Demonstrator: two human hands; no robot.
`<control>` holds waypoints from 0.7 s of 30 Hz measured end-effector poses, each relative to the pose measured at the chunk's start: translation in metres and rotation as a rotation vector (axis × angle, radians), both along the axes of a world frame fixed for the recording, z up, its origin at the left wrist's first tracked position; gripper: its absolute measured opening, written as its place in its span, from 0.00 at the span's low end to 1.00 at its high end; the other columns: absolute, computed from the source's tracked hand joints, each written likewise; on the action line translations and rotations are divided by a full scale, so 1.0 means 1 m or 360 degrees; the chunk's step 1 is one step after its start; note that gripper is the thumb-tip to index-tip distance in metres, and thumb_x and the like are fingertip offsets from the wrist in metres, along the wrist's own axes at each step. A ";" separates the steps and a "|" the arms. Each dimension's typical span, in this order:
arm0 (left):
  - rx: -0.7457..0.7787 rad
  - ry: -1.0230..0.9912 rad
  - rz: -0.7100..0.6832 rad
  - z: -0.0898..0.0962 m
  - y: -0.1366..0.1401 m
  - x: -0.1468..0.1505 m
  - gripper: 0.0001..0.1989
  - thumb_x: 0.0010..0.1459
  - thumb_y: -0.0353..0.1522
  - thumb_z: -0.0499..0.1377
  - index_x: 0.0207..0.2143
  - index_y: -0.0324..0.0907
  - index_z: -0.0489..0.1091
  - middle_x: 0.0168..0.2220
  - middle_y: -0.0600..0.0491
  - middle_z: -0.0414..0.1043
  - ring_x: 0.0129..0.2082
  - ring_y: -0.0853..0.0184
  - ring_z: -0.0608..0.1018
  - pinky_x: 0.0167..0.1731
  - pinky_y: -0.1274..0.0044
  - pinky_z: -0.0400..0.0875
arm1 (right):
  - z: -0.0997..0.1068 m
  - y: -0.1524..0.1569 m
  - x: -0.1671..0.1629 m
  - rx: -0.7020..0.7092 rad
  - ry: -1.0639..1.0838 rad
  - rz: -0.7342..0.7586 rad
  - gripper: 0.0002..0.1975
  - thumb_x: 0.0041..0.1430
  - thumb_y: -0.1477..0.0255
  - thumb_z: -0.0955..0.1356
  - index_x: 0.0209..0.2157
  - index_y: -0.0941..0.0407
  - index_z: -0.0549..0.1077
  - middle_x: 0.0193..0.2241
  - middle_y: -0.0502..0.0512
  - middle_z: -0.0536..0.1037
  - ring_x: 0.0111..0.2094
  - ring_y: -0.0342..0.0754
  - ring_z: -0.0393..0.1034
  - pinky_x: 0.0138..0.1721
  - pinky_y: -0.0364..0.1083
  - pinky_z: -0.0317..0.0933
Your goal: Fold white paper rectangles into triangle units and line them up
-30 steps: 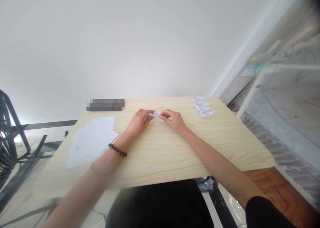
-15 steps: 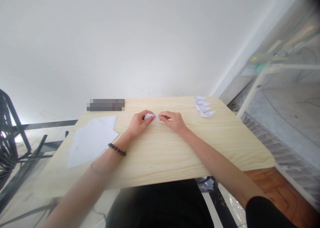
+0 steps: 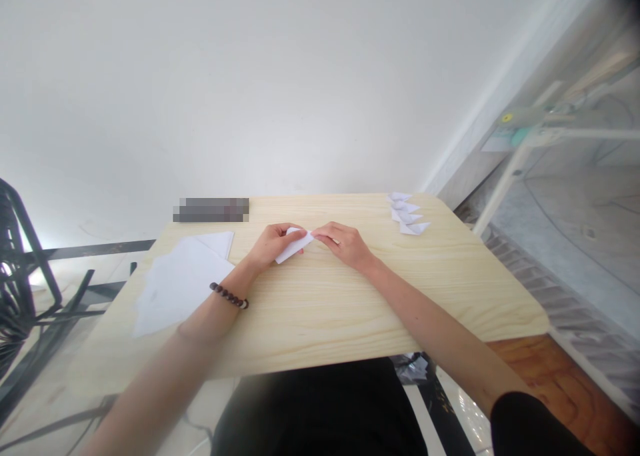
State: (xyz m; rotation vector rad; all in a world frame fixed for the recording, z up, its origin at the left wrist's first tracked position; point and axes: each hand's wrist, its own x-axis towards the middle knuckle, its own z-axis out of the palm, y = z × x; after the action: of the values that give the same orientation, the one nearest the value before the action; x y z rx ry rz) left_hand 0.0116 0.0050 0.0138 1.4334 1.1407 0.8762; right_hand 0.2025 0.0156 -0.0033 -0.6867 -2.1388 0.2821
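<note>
A small piece of folded white paper (image 3: 293, 246) is held just above the middle of the table. My left hand (image 3: 273, 244) grips its body, thumb on top and fingers underneath. At the paper's right tip, my right hand (image 3: 345, 243) pinches it between thumb and fingers. Part of the paper is hidden behind my left fingers. Several folded white paper pieces (image 3: 414, 229), each with pointed ends, lie in an overlapping row at the table's back right.
White paper sheets (image 3: 185, 283) lie loosely stacked on the left of the wooden table (image 3: 320, 323). A blurred-out dark object (image 3: 211, 210) sits at the back left. The wall (image 3: 300, 96) rises behind. A black chair (image 3: 30, 263) stands to the left.
My left hand has shifted slightly left and turned, and more of the folded paper now shows, pointing down and left. My right hand has stayed nearly in place at its tip.
</note>
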 end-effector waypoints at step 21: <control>0.0303 0.0494 -0.0031 0.000 -0.004 0.005 0.18 0.46 0.44 0.55 0.30 0.38 0.71 0.23 0.55 0.69 0.19 0.74 0.66 0.16 0.83 0.56 | 0.000 -0.002 0.001 -0.0627 -0.0146 0.0060 0.09 0.53 0.72 0.60 0.24 0.60 0.68 0.20 0.48 0.70 0.21 0.37 0.59 0.24 0.38 0.53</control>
State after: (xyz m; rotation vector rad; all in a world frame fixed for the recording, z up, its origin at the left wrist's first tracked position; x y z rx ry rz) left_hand 0.0165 0.0007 0.0134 1.7804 1.2953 0.7825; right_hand 0.2031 0.0139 -0.0034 -0.8956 -2.2063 0.7174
